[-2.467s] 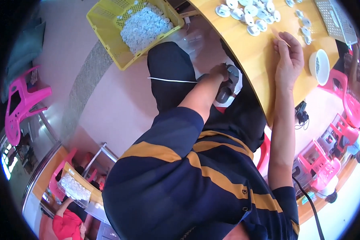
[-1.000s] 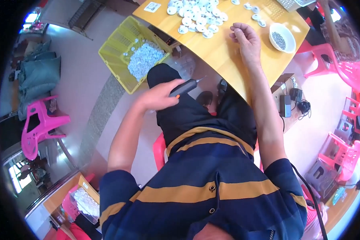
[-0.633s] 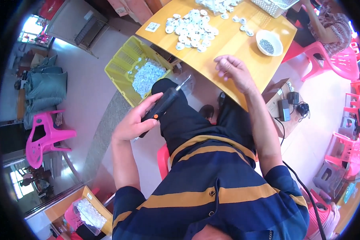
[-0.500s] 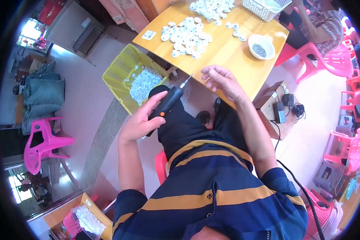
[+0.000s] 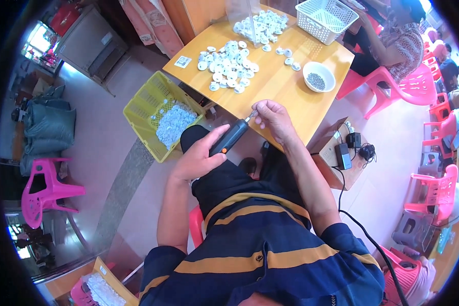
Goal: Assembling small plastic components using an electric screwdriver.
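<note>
Our left hand (image 5: 201,155) wraps round the black handheld driver (image 5: 232,136); our right hand (image 5: 274,118) is pinched together at its tip, by the table (image 5: 275,76), contents too small to tell. We seem to be aligning the tip; next calls for steadiness.

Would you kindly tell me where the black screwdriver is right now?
The screwdriver is near the middle of the head view, in the left hand, pointing toward the right hand.
</note>
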`<state>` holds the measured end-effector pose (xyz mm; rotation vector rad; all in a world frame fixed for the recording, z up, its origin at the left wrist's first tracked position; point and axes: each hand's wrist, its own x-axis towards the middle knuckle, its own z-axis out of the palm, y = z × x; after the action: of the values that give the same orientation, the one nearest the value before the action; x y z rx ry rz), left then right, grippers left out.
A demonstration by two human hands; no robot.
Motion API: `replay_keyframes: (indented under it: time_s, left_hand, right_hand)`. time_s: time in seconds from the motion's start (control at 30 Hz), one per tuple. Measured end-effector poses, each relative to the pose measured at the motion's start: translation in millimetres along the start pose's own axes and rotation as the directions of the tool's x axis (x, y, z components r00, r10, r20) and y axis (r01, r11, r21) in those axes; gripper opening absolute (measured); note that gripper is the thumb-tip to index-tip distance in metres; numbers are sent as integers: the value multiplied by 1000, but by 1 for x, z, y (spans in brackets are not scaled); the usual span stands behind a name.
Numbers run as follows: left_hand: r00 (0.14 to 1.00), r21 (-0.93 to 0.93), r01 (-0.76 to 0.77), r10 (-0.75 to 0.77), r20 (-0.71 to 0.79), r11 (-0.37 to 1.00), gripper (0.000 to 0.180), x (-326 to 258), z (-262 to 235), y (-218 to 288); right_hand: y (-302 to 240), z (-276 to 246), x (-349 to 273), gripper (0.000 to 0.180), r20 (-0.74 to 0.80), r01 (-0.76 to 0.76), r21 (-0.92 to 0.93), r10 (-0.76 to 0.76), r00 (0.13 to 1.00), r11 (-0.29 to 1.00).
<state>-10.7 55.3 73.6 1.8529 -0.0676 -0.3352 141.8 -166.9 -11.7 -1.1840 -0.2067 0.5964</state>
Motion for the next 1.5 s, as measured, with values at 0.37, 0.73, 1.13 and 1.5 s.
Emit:
replay_keyframes:
  time_s: [0.37,0.73,1.13,1.5]
  left_hand:
    - [995,-402,38,-70,-65,915,76,26,48,-27]
    - [993,-335,-49,9,-119,941,74,23,51,-49]
    - [995,-307,-28,-3,-100,951,74,16,49,-51]
    - [994,-264,-50,22,-108,963,73,17,49,-54]
  right_hand:
    - [1,-23,4,15,-155,4,15,-2,988,1000]
    - [4,-21,10,11,-119,52,56,-45,992,997]
    - [4,-15,13,8,-139,36,-32,-40,989,999]
    - [2,-16,12,9,-119,38,-7,-39,992,999]
